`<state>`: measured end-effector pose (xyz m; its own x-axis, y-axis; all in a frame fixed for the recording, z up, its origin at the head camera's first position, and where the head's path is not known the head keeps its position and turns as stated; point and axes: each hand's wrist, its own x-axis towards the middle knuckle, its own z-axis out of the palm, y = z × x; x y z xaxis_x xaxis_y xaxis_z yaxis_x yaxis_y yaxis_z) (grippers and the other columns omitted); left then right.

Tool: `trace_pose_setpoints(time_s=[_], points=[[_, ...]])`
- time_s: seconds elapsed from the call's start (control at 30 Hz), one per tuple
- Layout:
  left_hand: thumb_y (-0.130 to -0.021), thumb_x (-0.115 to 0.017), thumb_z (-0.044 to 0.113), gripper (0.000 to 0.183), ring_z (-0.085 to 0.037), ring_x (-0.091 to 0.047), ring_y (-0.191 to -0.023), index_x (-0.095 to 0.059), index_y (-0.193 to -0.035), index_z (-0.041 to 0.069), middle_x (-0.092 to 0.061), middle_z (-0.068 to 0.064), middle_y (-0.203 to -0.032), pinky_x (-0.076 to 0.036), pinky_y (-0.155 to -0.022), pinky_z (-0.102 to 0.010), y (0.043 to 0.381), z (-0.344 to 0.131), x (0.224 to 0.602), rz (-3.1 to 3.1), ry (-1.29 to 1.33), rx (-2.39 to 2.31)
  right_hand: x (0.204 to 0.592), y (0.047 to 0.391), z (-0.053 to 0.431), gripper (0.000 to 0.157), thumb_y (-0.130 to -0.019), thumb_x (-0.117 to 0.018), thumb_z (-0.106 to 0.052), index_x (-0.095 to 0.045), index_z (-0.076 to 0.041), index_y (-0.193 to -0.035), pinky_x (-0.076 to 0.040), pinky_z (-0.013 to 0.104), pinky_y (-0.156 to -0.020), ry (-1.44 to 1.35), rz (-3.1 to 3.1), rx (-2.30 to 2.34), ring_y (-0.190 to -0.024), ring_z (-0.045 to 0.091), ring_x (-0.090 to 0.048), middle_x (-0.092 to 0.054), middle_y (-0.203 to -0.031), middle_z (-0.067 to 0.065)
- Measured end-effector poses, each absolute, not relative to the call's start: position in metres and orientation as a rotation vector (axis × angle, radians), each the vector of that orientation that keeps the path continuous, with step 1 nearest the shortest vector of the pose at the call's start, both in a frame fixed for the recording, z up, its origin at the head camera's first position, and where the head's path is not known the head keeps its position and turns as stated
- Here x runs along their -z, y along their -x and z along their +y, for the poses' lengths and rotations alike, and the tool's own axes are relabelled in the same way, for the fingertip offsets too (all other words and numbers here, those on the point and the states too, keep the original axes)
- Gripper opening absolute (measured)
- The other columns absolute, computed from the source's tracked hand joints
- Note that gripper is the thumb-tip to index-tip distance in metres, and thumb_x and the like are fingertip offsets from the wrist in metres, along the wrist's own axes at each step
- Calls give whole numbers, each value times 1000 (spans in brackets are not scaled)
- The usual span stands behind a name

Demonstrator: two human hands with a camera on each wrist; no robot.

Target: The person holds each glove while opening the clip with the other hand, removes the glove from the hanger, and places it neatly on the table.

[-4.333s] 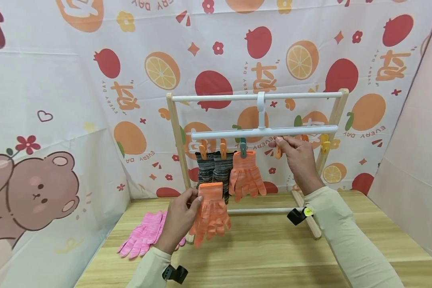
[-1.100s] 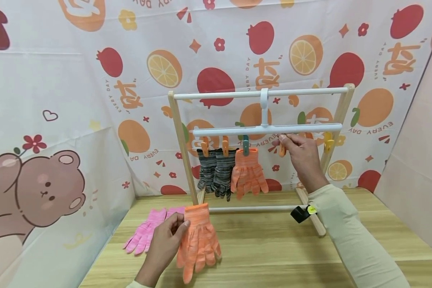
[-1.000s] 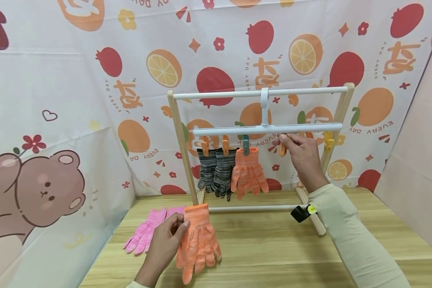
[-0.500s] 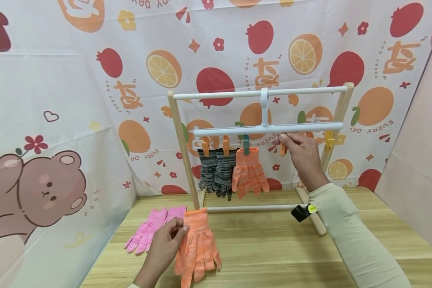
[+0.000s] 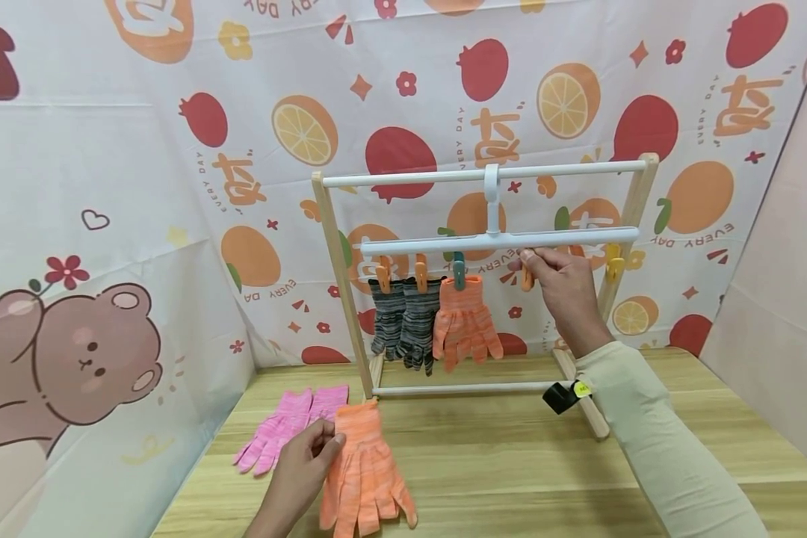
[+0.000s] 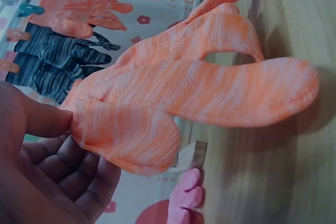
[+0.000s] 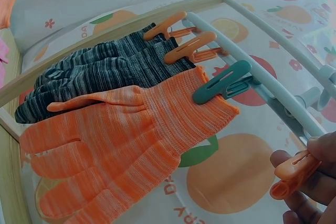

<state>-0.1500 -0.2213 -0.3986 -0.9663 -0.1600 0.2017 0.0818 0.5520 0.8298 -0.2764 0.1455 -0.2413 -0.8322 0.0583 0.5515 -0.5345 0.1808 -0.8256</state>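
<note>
My left hand (image 5: pixel 300 467) pinches an orange knit glove (image 5: pixel 363 471) near its cuff, low over the table, the glove's fingers pointing down. In the left wrist view the thumb presses on the edge of that glove (image 6: pixel 173 87). Up at the white hanger (image 5: pixel 430 244), my right hand (image 5: pixel 565 291) pinches an orange clothespin (image 7: pixel 294 177) hanging under the bar. Left of it a teal clothespin (image 5: pixel 459 270) holds a second orange glove (image 5: pixel 466 321). Two grey-black striped gloves (image 5: pixel 420 321) hang farther left from orange clothespins (image 5: pixel 421 273).
Pink gloves (image 5: pixel 282 426) lie on the wooden table (image 5: pixel 484 463) at left. The hanger hooks over the top rod of a wooden rack (image 5: pixel 339 291). A yellow clothespin (image 5: pixel 613 263) hangs at the bar's right end. A fruit-print cloth (image 5: pixel 242 172) stands behind.
My left hand has carried its orange glove down and left, away from the hanger toward the table. My right hand stays at the orange clothespin.
</note>
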Motion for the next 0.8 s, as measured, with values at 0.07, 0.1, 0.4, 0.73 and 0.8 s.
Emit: trace_pose_setpoints(time_s=[0.07,0.1,0.4,0.73,0.8], points=[[-98,-67,11,7,-10,-49,-67,-64,-94,6,-57,0,-75,-42,-63,-26,150,-223,400,-2542,-64,1363,241,276,146,37,-103,-62,-33,-74,0,-115,-37,37,-80,-447,-1999,-1690,-98,19,-52,-74,-101,11],[-98,-67,11,7,-10,-49,-67,-64,-94,6,-58,0,-75,-42,-63,-26,151,-223,401,-2545,-64,1360,240,276,146,37,-103,-62,-33,-74,0,-115,-37,37,-80,-448,-1999,-1688,-99,19,-53,-74,-101,11],[-97,-67,10,6,-11,-47,-63,-65,-94,5,-54,1,-72,-41,-59,-26,155,-225,411,-2599,-68,1386,239,276,145,37,-103,-62,-32,-74,-1,-118,-39,34,-82,-443,-1986,-1700,-99,18,-55,-75,-98,6],[-96,-66,6,13,-12,-42,-61,-58,-86,7,-47,0,-69,-36,-57,-26,170,-218,418,-2660,36,1388,240,276,145,37,-103,-62,-32,-74,-1,-119,-38,35,-82,-420,-1998,-1705,-101,17,-53,-76,-100,8],[-97,-65,7,13,-13,-43,-60,-57,-86,7,-48,0,-70,-36,-57,-26,172,-216,419,-2673,49,1391,240,276,145,36,-103,-62,-32,-74,-1,-118,-37,34,-81,-419,-1997,-1708,-100,17,-54,-76,-97,3]])
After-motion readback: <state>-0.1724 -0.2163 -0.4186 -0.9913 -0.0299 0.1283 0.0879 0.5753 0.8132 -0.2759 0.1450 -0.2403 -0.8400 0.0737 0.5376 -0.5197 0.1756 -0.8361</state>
